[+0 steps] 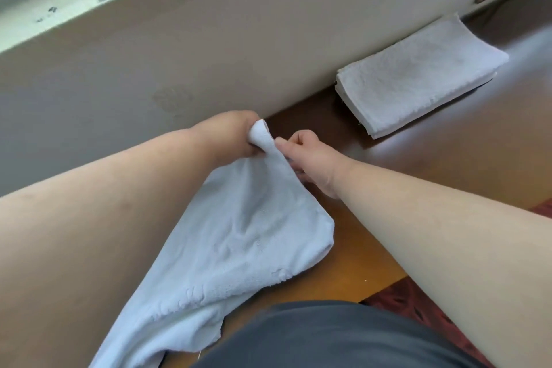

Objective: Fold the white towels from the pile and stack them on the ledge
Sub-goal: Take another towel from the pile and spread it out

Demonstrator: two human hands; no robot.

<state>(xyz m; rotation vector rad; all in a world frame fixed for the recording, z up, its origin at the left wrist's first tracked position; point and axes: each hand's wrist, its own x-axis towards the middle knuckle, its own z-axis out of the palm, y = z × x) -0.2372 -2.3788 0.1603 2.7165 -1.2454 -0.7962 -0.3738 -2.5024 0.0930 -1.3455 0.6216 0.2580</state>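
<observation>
Beside wall (209, 39), perhaps two folded towels (418, 75).

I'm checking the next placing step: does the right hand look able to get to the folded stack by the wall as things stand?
Probably yes. The brown ledge between the right hand and the folded stack is bare, with nothing across the path. But the hand's fingers pinch the loose towel, so it would carry that along.

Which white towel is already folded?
The white terry towel lying flat against the wall on the brown wooden ledge; the other white towel hangs crumpled from both hands.
</observation>
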